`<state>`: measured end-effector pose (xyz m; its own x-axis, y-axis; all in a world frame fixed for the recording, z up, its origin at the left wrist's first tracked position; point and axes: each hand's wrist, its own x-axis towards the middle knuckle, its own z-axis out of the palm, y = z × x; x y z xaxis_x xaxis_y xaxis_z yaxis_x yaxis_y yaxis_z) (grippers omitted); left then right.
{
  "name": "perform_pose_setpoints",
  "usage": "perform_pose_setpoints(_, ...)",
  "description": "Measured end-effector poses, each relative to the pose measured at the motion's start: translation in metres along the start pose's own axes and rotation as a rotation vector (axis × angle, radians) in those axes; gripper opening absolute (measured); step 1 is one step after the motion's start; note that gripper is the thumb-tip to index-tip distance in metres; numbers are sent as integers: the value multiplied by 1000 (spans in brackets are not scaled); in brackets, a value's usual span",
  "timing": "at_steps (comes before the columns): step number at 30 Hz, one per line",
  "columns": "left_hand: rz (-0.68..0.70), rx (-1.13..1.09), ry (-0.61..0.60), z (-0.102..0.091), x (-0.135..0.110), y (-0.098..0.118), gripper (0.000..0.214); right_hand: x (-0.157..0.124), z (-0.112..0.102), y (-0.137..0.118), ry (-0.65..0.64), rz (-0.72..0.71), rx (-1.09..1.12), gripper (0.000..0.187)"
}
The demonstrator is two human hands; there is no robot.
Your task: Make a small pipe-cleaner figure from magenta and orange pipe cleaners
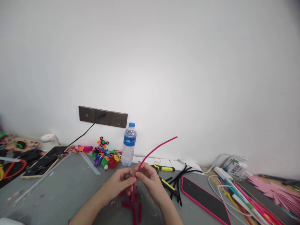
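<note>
A long magenta pipe cleaner (154,150) is pinched between the fingertips of my left hand (119,182) and my right hand (151,181). Its free end curves up and to the right, while the lower part hangs beneath my fingers. Both hands are closed on it close together, above the grey table mat (82,195). Several short magenta pieces (140,212) lie on the mat below. Just right of my right hand is a tool with yellow and black handles (166,168), its head partly hidden. Black pipe cleaners (179,181) are scattered beside it.
A water bottle (129,145) stands by the wall, with small colourful pipe-cleaner figures (109,157) to its left. Phones lie at left (47,162) and right (205,200). Orange-handled scissors (17,168) sit far left; white cables (215,187) and pink paper strips (272,193) crowd the right.
</note>
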<state>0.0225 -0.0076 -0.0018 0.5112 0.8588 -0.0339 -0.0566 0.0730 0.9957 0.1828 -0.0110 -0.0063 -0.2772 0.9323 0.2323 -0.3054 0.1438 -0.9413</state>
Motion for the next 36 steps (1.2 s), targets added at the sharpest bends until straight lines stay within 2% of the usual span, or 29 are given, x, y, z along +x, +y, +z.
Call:
perform_pose_setpoints(6,34,-8,53,0,-4,9,36,1,1,-4,48,-55,2,18)
perform_pose_setpoints(10,73,-30,142,-4,-3,9,33,0,0,-5,86,-83,-55,14)
perform_pose_setpoints(19,185,-111,309,-8,0,3,33,2,12,10,90,-214,-248,12)
perform_pose_setpoints(25,204,-188,340,-9,3,1,30,-1,21,15,103,-151,-187,17)
perform_pose_setpoints(29,184,-153,344,-11,3,2,30,2,19,16,130,-96,-93,22)
perform_pose_setpoints(32,173,-62,338,-14,3,1,25,4,12,16,152,-49,-39,23)
perform_pose_setpoints(36,233,123,347,-19,4,-2,25,5,4,18,132,-6,20,23)
